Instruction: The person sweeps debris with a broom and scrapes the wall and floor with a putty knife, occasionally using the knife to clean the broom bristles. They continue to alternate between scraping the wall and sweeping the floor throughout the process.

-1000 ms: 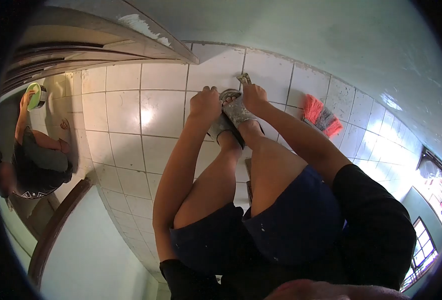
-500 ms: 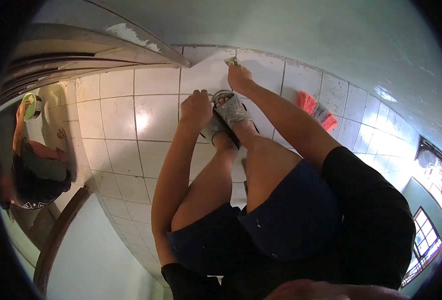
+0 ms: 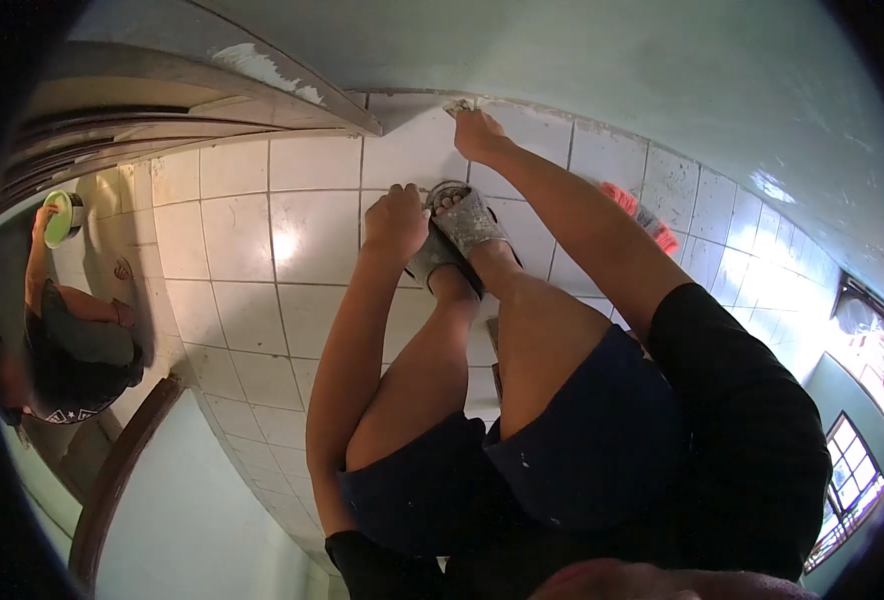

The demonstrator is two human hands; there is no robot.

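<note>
My right hand (image 3: 478, 134) is closed on a small flat greyish scraper-like piece (image 3: 457, 106), held against the floor tiles at the foot of the wall. The fingers hide most of that piece. My left hand (image 3: 396, 220) is curled into a fist just left of my sandalled feet, above the white tiles, and nothing sticks out of it. A grey, stained slide sandal (image 3: 475, 222) is on my right foot, close to both hands.
A pinkish-red and grey brush head or rag (image 3: 642, 215) lies beyond my right forearm. A wooden door frame (image 3: 342, 110) stands at the wall on the left. Another person (image 3: 77, 335) sits far left with a hand on a green-lined bowl (image 3: 63, 220).
My right hand has moved slightly up toward the base of the wall with the flat piece. My right forearm now covers more of the red brush or rag. My left hand has hardly moved.
</note>
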